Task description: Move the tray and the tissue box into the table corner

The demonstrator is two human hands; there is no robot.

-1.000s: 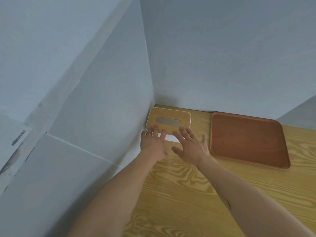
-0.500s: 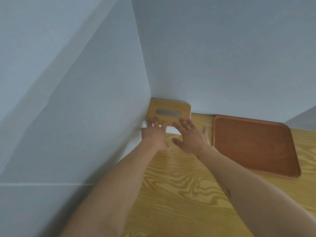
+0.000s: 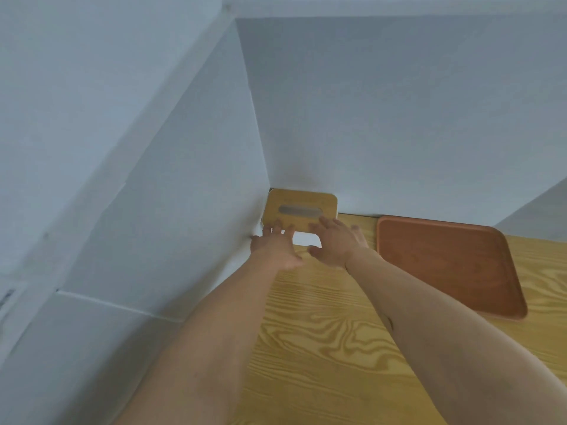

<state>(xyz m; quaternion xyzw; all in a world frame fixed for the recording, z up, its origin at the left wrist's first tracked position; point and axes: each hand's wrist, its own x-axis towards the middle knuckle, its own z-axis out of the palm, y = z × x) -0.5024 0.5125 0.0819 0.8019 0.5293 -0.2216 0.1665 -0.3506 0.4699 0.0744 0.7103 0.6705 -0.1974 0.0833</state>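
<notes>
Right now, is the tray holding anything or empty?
Empty. The tray shows bare reddish-brown wood inside its rim. It lies flat on the table, beside the tissue box, with neither hand on it.

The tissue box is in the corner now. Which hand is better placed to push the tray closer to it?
The right hand, probably. It rests on the tissue box on the side nearer the tray, while the left hand is against the side wall, farther away.

place: plain indoor room, likely home | cues: pine-grain table (image 3: 322,348), bare pale walls (image 3: 399,118)
</notes>
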